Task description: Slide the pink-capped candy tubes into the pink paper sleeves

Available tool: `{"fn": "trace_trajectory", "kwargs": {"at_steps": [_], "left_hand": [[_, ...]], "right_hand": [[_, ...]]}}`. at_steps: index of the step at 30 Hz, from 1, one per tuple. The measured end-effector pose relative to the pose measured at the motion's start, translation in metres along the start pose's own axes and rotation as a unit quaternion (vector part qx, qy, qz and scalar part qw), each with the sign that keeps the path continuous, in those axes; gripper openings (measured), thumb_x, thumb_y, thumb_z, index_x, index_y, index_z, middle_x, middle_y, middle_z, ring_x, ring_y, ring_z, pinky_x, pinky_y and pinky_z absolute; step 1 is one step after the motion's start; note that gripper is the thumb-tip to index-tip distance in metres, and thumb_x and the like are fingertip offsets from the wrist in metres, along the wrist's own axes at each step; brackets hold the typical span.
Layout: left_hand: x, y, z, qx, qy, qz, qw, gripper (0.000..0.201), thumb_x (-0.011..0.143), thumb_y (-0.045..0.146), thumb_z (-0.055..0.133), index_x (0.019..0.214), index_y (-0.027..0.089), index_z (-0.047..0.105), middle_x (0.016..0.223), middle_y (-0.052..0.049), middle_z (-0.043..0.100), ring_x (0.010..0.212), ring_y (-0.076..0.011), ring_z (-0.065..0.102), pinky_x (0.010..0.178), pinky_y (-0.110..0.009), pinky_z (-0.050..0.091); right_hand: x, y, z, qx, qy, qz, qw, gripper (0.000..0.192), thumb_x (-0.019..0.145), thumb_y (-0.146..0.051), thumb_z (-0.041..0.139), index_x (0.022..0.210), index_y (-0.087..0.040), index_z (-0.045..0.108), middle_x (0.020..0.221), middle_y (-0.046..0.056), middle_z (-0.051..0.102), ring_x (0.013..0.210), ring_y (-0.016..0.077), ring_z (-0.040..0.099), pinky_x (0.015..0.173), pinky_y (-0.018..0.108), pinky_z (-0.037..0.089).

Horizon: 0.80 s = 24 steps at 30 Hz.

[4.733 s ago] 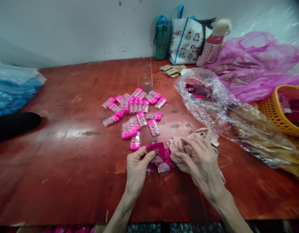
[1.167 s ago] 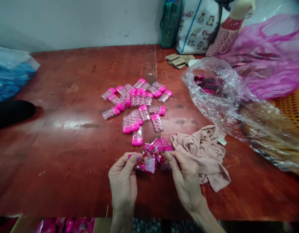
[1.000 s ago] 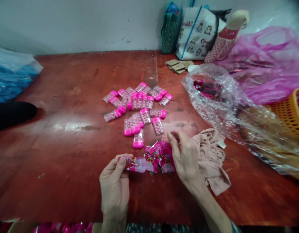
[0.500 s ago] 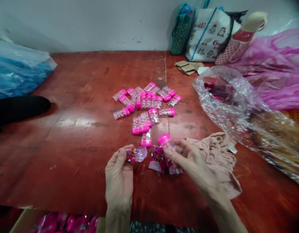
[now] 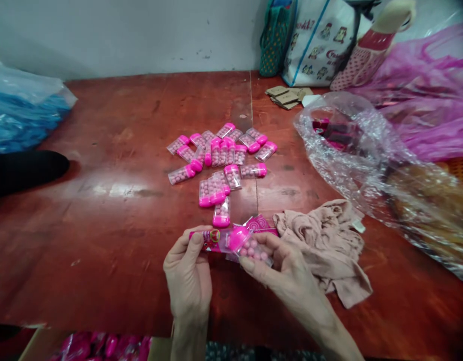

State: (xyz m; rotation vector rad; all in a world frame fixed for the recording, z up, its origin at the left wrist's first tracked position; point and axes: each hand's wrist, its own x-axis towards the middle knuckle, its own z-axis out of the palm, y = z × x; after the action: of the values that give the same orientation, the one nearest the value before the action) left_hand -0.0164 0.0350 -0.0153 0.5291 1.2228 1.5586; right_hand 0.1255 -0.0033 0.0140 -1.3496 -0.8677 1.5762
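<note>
The single head-worn view looks forward and steeply down from close above the red-brown wooden table (image 5: 114, 150), facing the grey-white back wall (image 5: 122, 35) beyond its far edge.

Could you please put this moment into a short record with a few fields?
left hand: pinches a small pink printed sleeve by one end
right hand: holds a clear candy case with a pink cap, cap end at the sleeve's mouth
table: a pile of like candy cases, loose pink wrappers, a beige cloth
right side: crumpled clear plastic bag
</note>
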Motion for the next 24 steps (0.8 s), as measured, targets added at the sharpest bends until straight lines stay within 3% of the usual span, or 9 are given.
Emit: {"fn": "trace_trajectory", "kwargs": {"at_steps": [4,9,16,21,24], "left_hand": [[-0.002,-0.001,0.002,0.014,-0.022,-0.001,1.000,0.005,0.064,0.021,0.073,0.064,0.016,0.071,0.069,0.000,0.069,0.064,-0.0110,0.060,0.062,-0.021,0.049],[-0.006,-0.003,0.008,0.020,-0.024,-0.023,0.999,0.005,0.067,0.016,0.070,0.072,0.015,0.068,0.076,-0.004,0.071,0.067,-0.0143,0.064,0.067,-0.026,0.050],[-0.016,-0.005,0.022,-0.039,0.009,-0.070,0.997,0.034,0.068,0.014,0.070,0.100,0.019,0.058,0.099,-0.007,0.070,0.083,-0.0191,0.066,0.073,-0.032,0.051],[-0.017,-0.005,0.023,-0.047,-0.022,-0.122,0.991,0.030,0.067,0.019,0.072,0.095,0.015,0.065,0.089,-0.009,0.072,0.087,-0.0216,0.065,0.080,-0.034,0.049],[-0.018,-0.007,0.023,-0.045,-0.059,-0.164,0.984,0.026,0.067,0.024,0.072,0.090,0.016,0.068,0.089,-0.009,0.072,0.089,-0.0229,0.065,0.083,-0.035,0.048]], "right_hand": [[-0.002,0.002,-0.005,-0.013,-0.016,0.038,0.999,0.019,0.074,-0.025,0.066,0.093,-0.021,0.064,0.076,-0.003,0.063,0.066,0.0105,0.053,0.060,0.020,0.041],[-0.001,0.005,-0.005,-0.050,-0.034,0.029,0.998,0.020,0.075,-0.024,0.063,0.095,-0.022,0.065,0.075,-0.003,0.061,0.065,0.0116,0.053,0.058,0.021,0.041],[-0.005,0.015,0.009,-0.078,0.027,-0.004,0.997,0.029,0.072,-0.025,0.065,0.101,-0.021,0.064,0.074,-0.001,0.062,0.063,0.0125,0.055,0.056,0.021,0.046],[-0.006,0.028,0.014,-0.109,0.063,-0.056,0.990,0.028,0.074,-0.027,0.063,0.101,-0.019,0.063,0.075,0.002,0.065,0.060,0.0141,0.057,0.051,0.022,0.046],[-0.005,0.032,0.014,-0.148,0.086,-0.092,0.981,0.027,0.074,-0.024,0.063,0.101,-0.019,0.063,0.075,0.002,0.067,0.062,0.0159,0.060,0.056,0.025,0.049]]}}
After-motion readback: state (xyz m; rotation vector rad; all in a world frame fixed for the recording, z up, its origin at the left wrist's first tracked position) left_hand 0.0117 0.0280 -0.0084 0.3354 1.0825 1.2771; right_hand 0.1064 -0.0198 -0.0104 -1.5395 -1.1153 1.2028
